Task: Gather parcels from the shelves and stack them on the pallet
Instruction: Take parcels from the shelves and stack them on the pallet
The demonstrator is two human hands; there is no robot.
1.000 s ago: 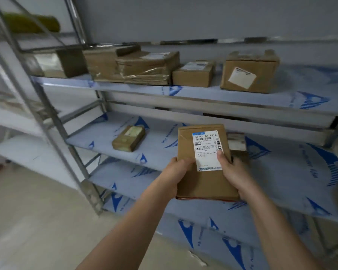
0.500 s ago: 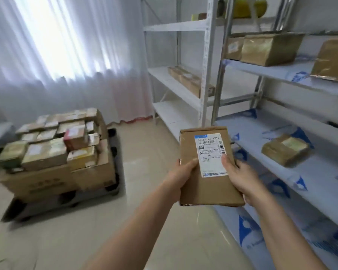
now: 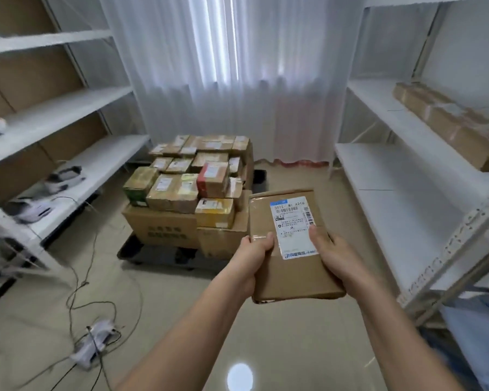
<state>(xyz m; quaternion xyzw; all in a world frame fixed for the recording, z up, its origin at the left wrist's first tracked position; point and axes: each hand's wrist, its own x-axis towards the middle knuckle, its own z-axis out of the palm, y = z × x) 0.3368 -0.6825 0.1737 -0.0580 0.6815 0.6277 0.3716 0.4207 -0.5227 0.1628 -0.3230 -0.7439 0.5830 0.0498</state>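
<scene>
I hold a flat brown cardboard parcel (image 3: 290,266) with a white shipping label in front of me at chest height. My left hand (image 3: 251,258) grips its left edge, thumb on top. My right hand (image 3: 336,258) grips its right edge, thumb on the label. Ahead on the floor stands a dark pallet (image 3: 141,253) loaded with a stack of parcels (image 3: 192,187), several small boxes on top of larger cartons. The held parcel is to the right of the stack and nearer to me.
White shelving (image 3: 54,117) lines the left with a few white devices on it. More white shelving (image 3: 407,176) on the right holds long brown parcels (image 3: 449,122). Cables and a power strip (image 3: 92,342) lie on the floor at left. A white curtain (image 3: 237,74) hangs behind.
My view has swung left from the shelves to face the pallet, which now sits straight ahead. Both hands keep the same hold on the parcel.
</scene>
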